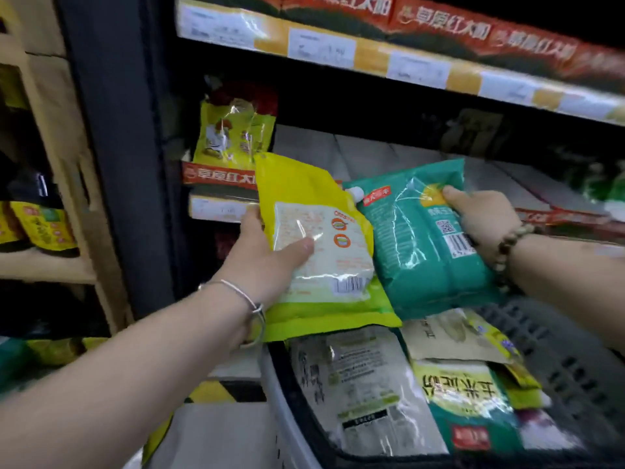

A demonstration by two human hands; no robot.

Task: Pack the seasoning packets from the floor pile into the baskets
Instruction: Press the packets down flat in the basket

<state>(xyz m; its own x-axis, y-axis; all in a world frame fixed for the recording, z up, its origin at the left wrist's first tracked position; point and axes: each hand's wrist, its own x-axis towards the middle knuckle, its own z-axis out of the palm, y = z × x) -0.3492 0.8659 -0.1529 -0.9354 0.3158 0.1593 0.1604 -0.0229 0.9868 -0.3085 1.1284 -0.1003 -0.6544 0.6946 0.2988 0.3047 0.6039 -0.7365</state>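
1. Nearest the lens, the left forearm stretches in from the near left, a silver bangle [250,302] at its wrist. The left hand [267,262] grips the yellow packet [314,231] by its left edge, thumb laid across the printed back panel and fingers tucked behind, out of sight.
2. From the right, the right hand [483,218], with a bead bracelet [507,245] at its wrist, pinches the teal packet [422,238] at its right edge. The thumb is on top; the fingers underneath are hidden.
3. Both packets hang tilted, side by side, meeting at their inner edges, over the far end of the grey basket [291,394]. Holding each by its outer edge probably lets the two go in together, one per hand.
4. In the basket, a white packet [355,384] and a green-and-yellow packet [466,401] lie flat among others. The slatted wall on the right shows bare, so there looks to be room left.
5. Far behind are store shelves with a price-label strip [338,52], and a yellow pouch [230,133] stands on one.
6. The floor pile cannot be made out here.
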